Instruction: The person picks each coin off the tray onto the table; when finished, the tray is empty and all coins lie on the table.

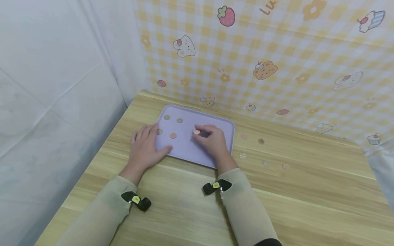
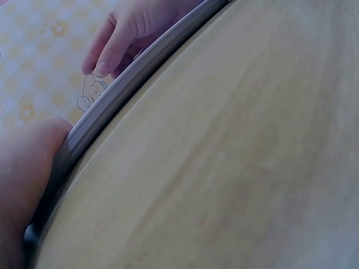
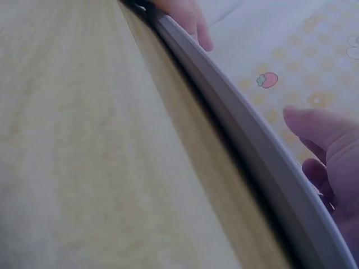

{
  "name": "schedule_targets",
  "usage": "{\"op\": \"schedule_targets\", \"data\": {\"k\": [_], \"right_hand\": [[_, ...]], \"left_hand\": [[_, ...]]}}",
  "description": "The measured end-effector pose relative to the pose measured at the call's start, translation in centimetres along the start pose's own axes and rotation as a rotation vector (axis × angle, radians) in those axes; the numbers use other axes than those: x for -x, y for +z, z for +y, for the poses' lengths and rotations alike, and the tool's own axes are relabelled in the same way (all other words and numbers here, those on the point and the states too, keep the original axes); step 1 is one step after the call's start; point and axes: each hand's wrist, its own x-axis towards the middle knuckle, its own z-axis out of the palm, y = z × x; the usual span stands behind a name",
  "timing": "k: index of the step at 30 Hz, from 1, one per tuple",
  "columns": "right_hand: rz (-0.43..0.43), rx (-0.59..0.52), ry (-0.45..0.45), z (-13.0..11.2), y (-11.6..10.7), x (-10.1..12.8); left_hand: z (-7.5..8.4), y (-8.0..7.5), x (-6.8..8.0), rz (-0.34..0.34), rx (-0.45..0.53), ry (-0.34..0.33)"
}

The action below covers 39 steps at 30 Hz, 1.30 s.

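- A copper coin [image 1: 197, 132] sits pinched at the fingertips of the right hand [image 1: 213, 140], just over the lilac tray [image 1: 215, 120].
- The left hand [image 1: 144, 147] lies flat with relaxed fingers on the tray's left edge, its thumb along the near rim, holding nothing.
- Between the two hands lies a second copper coin [image 1: 173, 135]; three greyish coins [image 1: 180, 120] sit just past the left fingertips.
- Right of the right hand, loose coins [image 1: 242, 155] lie scattered on the wooden table [image 1: 307, 191].
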Motion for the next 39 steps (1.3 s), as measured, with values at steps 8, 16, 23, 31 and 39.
{"op": "schedule_targets", "data": {"k": [8, 16, 23, 31, 39], "right_hand": [[0.059, -0.019, -0.021, 0.1, 0.2, -0.1], [0.066, -0.012, -0.012, 0.0, 0.1, -0.1], [0.029, -0.039, 0.021, 0.0, 0.0, 0.0], [0.061, 0.013, -0.052, 0.4, -1.2, 0.4], [0.169, 0.056, -0.122, 1.3, -3.2, 0.8]], "left_hand": [[-0.1, 0.2, 0.0, 0.008, -0.001, 0.005], [0.2, 0.0, -0.1, 0.0, -0.002, 0.005], [0.1, -0.1, -0.2, 0.005, 0.006, 0.012], [0.1, 0.1, -0.1, -0.006, 0.006, 0.012], [0.1, 0.0, 0.2, 0.0, 0.001, -0.001]]}}
